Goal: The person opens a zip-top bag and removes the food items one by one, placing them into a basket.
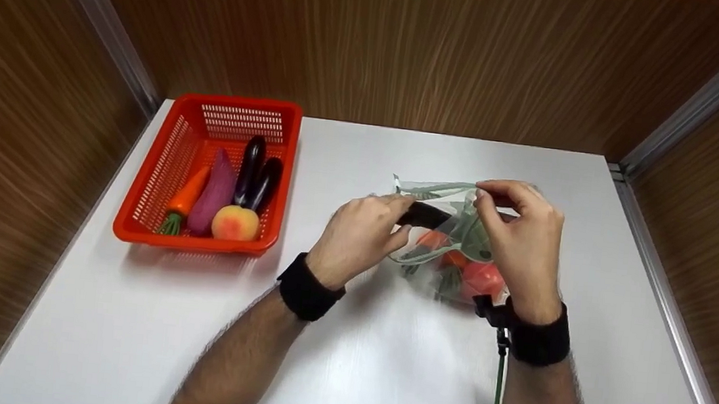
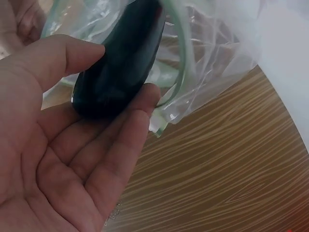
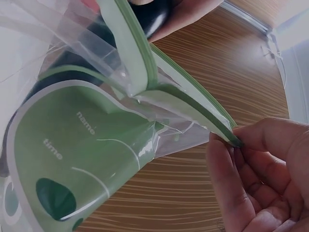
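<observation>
My left hand (image 1: 356, 235) grips a dark, glossy eggplant (image 1: 425, 215) by one end, thumb on one side and fingers on the other. The eggplant's far end reaches in through the mouth of a clear zip bag (image 3: 159, 99) with green seal strips. At one corner of that mouth, my right hand (image 1: 522, 241) pinches the bag's edge between thumb and fingers. Through the clear film show orange carrots (image 1: 456, 259) with green tops and a round pinkish-red fruit or vegetable (image 1: 482, 280). A green printed label (image 3: 63, 145) on the bag reads "name" and "time".
A red plastic basket (image 1: 123, 222) stands on the left of the white table (image 1: 351, 155). Inside it lie a carrot (image 1: 189, 191), a purple sweet potato (image 1: 214, 194), two eggplants (image 1: 250, 168) and a peach (image 1: 235, 223). Wood-grain panels (image 1: 374, 45) enclose the back and sides. A green cable (image 1: 497, 400) hangs from my right wrist.
</observation>
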A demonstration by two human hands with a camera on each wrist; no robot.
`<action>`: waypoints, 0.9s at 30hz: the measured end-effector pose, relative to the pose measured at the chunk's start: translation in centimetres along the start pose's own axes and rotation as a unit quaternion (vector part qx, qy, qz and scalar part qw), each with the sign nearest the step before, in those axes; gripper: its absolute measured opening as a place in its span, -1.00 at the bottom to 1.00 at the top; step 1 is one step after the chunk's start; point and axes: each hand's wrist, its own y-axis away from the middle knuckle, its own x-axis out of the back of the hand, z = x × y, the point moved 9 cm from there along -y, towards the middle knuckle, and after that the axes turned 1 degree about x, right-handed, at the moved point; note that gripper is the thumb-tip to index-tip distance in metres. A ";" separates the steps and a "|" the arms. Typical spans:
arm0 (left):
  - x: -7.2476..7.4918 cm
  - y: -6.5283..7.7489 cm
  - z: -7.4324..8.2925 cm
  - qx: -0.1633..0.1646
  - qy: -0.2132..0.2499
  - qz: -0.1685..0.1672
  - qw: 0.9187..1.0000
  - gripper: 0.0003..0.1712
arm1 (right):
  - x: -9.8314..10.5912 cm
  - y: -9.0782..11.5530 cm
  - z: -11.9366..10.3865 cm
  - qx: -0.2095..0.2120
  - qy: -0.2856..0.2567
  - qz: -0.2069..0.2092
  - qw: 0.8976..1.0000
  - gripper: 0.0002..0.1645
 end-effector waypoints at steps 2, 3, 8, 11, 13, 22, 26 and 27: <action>0.6 0.2 -0.1 0.004 0.007 -0.001 1.000 -0.65 | -0.1 -0.1 0.0 -0.003 -0.002 -0.001 1.000 -0.84; 0.8 0.3 -0.2 0.005 0.009 -0.001 1.000 -0.63 | -0.1 -0.1 0.0 -0.004 -0.003 -0.001 1.000 -0.84; 2.1 0.5 -0.2 0.000 0.020 0.002 1.000 -0.58 | 0.1 -0.2 -0.1 -0.009 -0.017 -0.002 1.000 -0.84; 3.0 0.7 -0.2 -0.006 0.026 0.011 1.000 -0.56 | 0.2 -0.1 0.0 -0.009 -0.032 -0.003 0.999 -0.84; 3.6 0.9 -0.2 -0.009 0.028 0.020 0.999 -0.56 | 0.4 -0.1 0.0 -0.008 -0.040 -0.001 0.999 -0.84; 7.4 1.9 -0.9 -0.008 0.031 0.071 0.997 -0.59 | 1.1 -0.1 0.3 -0.014 -0.062 0.007 0.998 -0.83; 9.0 2.4 -1.4 -0.002 0.043 0.093 0.995 -0.61 | 1.4 -0.2 0.4 -0.016 -0.063 0.012 0.998 -0.82; 9.4 2.5 -1.5 -0.002 0.044 0.099 0.994 -0.61 | 1.5 -0.3 0.5 -0.016 -0.065 0.013 0.998 -0.83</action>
